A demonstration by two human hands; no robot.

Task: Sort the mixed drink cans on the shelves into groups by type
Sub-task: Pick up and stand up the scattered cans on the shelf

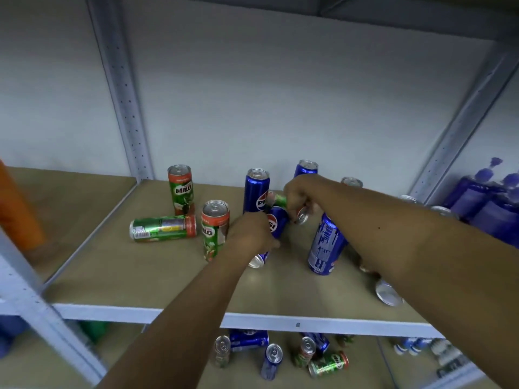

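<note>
Gripping a tilted Pepsi can (276, 224) with the left hand (252, 234), fingers curled round its lower body; long axis running from the base near the shelf board (168, 276) up and away toward the back wall. Gripping a green Milo can (280, 200) with the right hand (299, 196), fingers closed over its near end, silver rim showing below the knuckles; long axis lying roughly sideways, green body pointing left, behind the tilted Pepsi can. Crossing closely: both held cans nearly touching at the centre of the shelf, right hand sitting above and behind the left.

Judging the sort as barely begun: upright Milo cans (181, 189) and a fallen Milo can (163, 228) lying left of the hands, upright Pepsi cans (257, 190) standing behind and right. Judging the left group as the nearer destination for the Milo can, yet reachable only across the left hand; separating the hands first likely required. More mixed cans lying on the lower shelf (280, 357), untouched.
</note>
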